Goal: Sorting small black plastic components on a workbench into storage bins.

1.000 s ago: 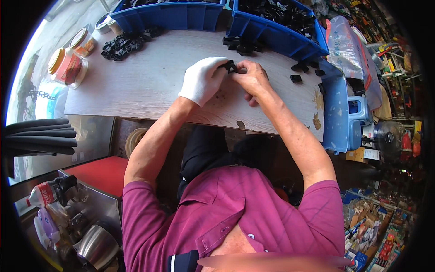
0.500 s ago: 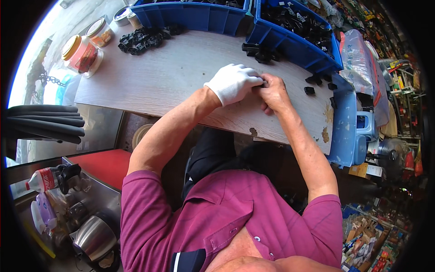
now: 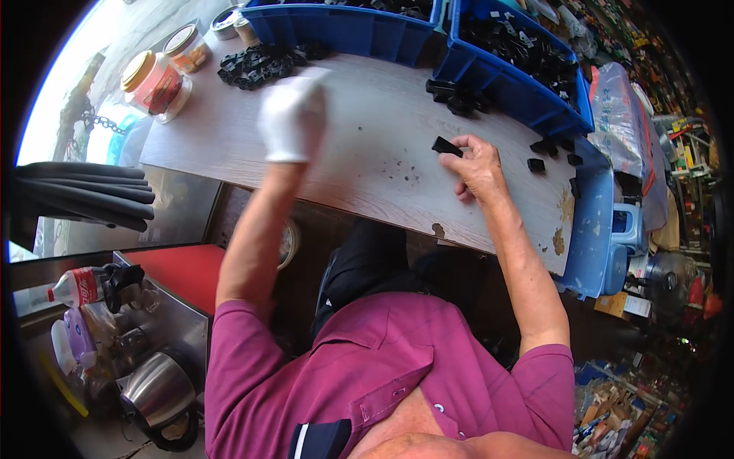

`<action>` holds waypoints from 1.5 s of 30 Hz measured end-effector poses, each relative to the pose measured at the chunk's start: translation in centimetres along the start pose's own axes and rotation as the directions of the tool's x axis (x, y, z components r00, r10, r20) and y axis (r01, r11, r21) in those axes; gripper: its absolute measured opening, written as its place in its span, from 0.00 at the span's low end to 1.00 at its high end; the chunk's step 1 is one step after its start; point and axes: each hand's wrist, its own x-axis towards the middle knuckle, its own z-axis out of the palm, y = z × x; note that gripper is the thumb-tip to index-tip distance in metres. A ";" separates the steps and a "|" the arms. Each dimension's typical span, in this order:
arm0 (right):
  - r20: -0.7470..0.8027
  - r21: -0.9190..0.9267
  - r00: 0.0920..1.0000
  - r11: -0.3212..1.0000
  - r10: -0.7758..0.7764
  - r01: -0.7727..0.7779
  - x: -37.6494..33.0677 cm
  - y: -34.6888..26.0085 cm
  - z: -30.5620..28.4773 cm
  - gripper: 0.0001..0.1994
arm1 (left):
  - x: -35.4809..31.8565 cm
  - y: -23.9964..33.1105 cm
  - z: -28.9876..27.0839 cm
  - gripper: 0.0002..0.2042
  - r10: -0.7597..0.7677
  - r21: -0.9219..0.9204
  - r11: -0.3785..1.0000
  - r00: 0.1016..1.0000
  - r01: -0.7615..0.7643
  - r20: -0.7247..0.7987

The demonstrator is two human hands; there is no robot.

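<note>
My left hand [image 3: 293,117] wears a white glove and hovers, blurred, over the wooden table [image 3: 367,161] just below a heap of black plastic parts [image 3: 256,65]. Whether it holds anything cannot be told. My bare right hand [image 3: 478,164] rests on the table farther right and pinches a small black plastic piece [image 3: 446,146] between thumb and fingers. A small cluster of black parts [image 3: 453,95] lies just beyond it.
Two blue bins [image 3: 352,27] [image 3: 520,65] with black parts line the table's far edge. Loose black pieces [image 3: 552,151] lie right of my right hand. Jars [image 3: 157,83] stand at the far left. Black hoses [image 3: 84,199], a bottle [image 3: 76,287] and a kettle [image 3: 157,394] sit lower left.
My hands were together over one black piece. Now the gloved left hand has swung away to the left toward the heap, while the right hand keeps the piece.
</note>
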 end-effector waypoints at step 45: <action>-0.263 0.040 0.954 0.986 -0.143 0.159 7.7 -1.0 -1.9 0.19 | -2.3 3.9 0.5 0.09 0.176 -0.182 0.974 0.953 -0.133 0.247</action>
